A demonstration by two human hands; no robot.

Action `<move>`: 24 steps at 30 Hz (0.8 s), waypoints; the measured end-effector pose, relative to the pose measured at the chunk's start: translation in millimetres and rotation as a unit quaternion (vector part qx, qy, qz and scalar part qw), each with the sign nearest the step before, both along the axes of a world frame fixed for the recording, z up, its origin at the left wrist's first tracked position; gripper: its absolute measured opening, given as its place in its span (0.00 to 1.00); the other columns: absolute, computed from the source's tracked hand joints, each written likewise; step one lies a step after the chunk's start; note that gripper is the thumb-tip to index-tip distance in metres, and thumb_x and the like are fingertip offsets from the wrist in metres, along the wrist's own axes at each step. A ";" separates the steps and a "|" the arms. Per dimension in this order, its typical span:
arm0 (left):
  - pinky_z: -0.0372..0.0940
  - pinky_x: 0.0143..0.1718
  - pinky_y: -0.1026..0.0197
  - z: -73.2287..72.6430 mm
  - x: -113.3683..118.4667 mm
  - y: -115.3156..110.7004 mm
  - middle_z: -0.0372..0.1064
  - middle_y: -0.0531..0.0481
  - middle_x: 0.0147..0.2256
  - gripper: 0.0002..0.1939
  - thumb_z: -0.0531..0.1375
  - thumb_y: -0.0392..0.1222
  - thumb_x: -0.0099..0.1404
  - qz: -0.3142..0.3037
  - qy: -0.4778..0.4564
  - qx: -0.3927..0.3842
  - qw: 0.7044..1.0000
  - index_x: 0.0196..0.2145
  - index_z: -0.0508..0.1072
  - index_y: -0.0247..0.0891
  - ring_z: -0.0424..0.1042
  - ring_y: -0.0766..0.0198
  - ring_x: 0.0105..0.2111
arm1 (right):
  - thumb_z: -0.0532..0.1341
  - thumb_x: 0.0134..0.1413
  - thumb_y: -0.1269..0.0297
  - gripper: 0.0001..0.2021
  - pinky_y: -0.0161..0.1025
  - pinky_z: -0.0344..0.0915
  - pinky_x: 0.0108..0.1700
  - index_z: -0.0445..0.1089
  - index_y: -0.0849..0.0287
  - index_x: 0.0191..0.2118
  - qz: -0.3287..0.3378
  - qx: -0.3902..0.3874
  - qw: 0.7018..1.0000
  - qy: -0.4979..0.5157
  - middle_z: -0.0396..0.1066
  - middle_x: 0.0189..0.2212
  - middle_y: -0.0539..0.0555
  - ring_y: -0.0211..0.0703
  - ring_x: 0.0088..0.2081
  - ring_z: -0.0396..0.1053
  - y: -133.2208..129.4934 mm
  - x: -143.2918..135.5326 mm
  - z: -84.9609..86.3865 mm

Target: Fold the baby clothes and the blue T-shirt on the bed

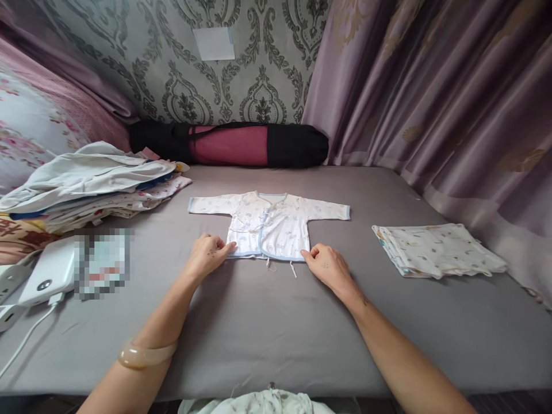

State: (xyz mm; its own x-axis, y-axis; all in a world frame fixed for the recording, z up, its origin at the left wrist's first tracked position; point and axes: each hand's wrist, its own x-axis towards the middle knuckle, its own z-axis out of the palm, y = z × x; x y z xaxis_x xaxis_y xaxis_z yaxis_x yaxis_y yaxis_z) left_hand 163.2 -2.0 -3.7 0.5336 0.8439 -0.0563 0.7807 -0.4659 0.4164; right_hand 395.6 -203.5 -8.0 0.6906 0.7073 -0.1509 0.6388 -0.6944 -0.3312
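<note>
A small white baby shirt (284,230) with light blue trim lies spread flat, its sleeves stretched out to both sides. Its front is closed, and thin white ties hang past the hem. My left hand (209,254) pinches the lower left corner of the hem, thumb on top. At the opposite lower corner, my right hand (328,265) grips the hem between thumb and curled fingers. A pale bangle (146,355) circles my left forearm.
Folded clothes (95,178) are piled at the left. Below them sit a white power bank (52,267) with a cable and a blurred packet (106,264). Folded patterned cloths (437,250) lie at the right. A black and red bag (228,145) rests along the wall, beside purple curtains (414,86).
</note>
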 end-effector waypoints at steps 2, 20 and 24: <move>0.62 0.38 0.56 -5.5 -1.9 0.1 0.70 0.45 0.24 0.20 0.57 0.58 0.57 -0.001 -0.010 0.007 1.000 0.18 0.68 0.42 0.69 0.49 0.40 | 0.57 0.59 0.54 0.12 0.36 0.54 0.30 0.74 0.53 0.31 0.001 -0.003 1.000 0.008 0.77 0.31 0.55 0.47 0.35 0.73 -0.1 0.9 3.0; 0.55 0.26 0.65 -1.4 -14.7 -3.8 0.62 0.59 0.23 0.23 0.58 0.55 0.56 -0.030 -0.129 -0.134 0.982 0.47 0.66 0.43 0.61 0.66 0.23 | 0.58 0.55 0.54 0.13 0.34 0.53 0.29 0.69 0.55 0.25 0.022 -0.021 0.998 0.055 0.74 0.26 0.51 0.40 0.30 0.68 -3.8 8.9 14.8; 0.51 0.24 0.65 -2.0 -19.4 1.1 0.57 0.58 0.22 0.19 0.57 0.56 0.57 -0.073 -0.113 -0.152 0.979 0.40 0.72 0.42 0.58 0.67 0.22 | 0.58 0.52 0.54 0.13 0.34 0.52 0.29 0.67 0.55 0.23 0.026 -0.017 0.997 0.065 0.72 0.23 0.49 0.39 0.27 0.66 -5.3 14.3 12.8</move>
